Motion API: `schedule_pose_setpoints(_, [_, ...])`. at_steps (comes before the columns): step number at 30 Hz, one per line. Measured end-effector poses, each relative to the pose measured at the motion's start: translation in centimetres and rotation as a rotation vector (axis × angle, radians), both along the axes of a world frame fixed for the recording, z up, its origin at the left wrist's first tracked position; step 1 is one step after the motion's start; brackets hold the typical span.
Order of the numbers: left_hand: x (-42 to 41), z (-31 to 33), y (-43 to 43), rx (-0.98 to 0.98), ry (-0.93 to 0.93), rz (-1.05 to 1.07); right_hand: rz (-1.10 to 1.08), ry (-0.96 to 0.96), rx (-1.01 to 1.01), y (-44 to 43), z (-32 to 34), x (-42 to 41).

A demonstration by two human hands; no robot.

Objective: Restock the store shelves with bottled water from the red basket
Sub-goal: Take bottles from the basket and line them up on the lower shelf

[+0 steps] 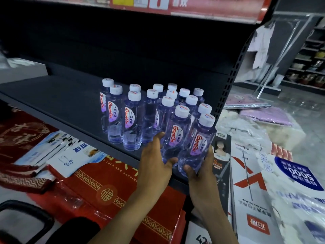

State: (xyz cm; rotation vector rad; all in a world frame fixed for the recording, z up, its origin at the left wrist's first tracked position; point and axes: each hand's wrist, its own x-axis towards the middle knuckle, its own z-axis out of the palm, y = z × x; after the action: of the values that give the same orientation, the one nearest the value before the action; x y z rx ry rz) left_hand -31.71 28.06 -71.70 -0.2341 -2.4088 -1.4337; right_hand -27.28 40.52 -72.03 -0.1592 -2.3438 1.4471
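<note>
Left hand grips left bottle, right hand grips right bottle; both upright at shelf front edge, stocked bottles just behind.

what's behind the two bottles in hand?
More white-capped bottles standing in rows on the dark shelf. The rear ones show only caps; their bodies are covered by bottles in front.

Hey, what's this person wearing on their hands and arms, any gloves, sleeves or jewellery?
No gloves, rings or watch show on the left hand or right hand. A dark sleeve covers the left arm near the elbow; the right forearm is uncovered.
</note>
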Motion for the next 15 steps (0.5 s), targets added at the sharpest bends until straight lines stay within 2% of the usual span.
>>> schedule_pose_setpoints(4, [0.4, 0.4, -1.1, -0.144, 0.022, -0.023, -0.054, -0.010, 0.002, -0.6, -0.1, 0.6])
schedule_pose_setpoints(7, [1.3, 1.5, -3.1, -0.293, 0.069, 0.040, -0.213, -0.001, 0.095, -2.2, 1.0, 2.1])
schedule_pose_setpoints(11, [3.3, 3.6, -8.0, -0.470, 0.179, 0.115, -0.379, 0.119, 0.180, -5.3, 3.3, 4.1])
schedule_pose_setpoints(15, [6.6, 2.8, -15.7, -0.677, 0.150, 0.231, -0.309, 0.294, 0.231, -10.5, 4.2, 4.8])
